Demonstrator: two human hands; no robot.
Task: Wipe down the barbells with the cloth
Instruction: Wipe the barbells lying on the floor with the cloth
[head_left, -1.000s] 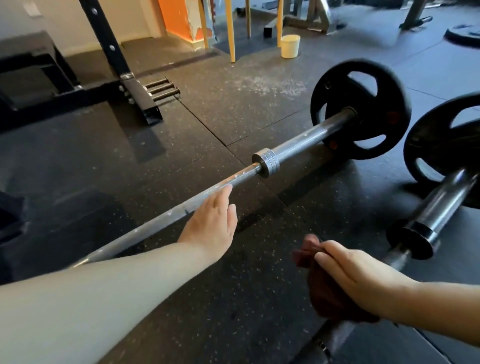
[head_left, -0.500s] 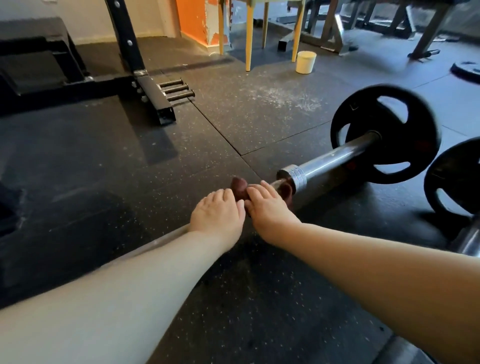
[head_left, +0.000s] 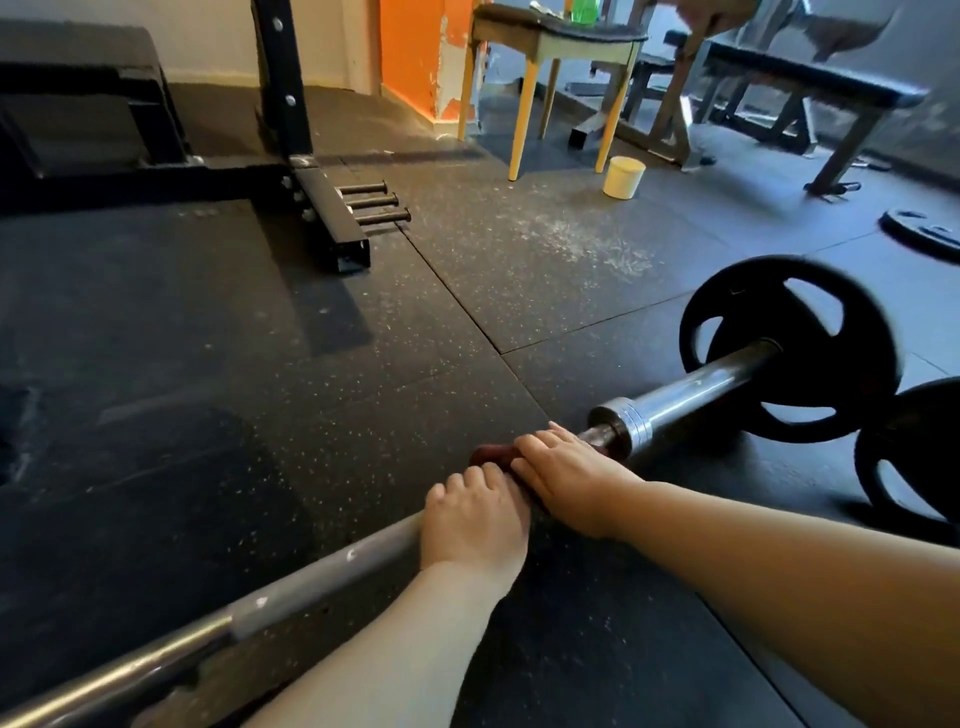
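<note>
A steel barbell (head_left: 311, 577) lies on the black rubber floor, running from lower left to a black weight plate (head_left: 789, 353) at the right. My left hand (head_left: 472, 519) grips the shaft, fingers curled over it. Just beyond it my right hand (head_left: 561, 473) holds a dark red cloth (head_left: 491, 454) wrapped on the shaft, close to the chrome collar (head_left: 623, 421). Most of the cloth is hidden under my right hand.
A second black plate (head_left: 914, 457) stands at the right edge, another lies flat (head_left: 924, 234) farther back. A black rack base with pegs (head_left: 332, 218) sits at left, and a yellow-legged stool (head_left: 556, 47), a cream tub (head_left: 623, 176) and a bench (head_left: 800, 83) behind.
My right hand carried the cloth from the near barbell over to this bar and now holds it by the collar. My left hand closed onto the shaft. The view tilted up.
</note>
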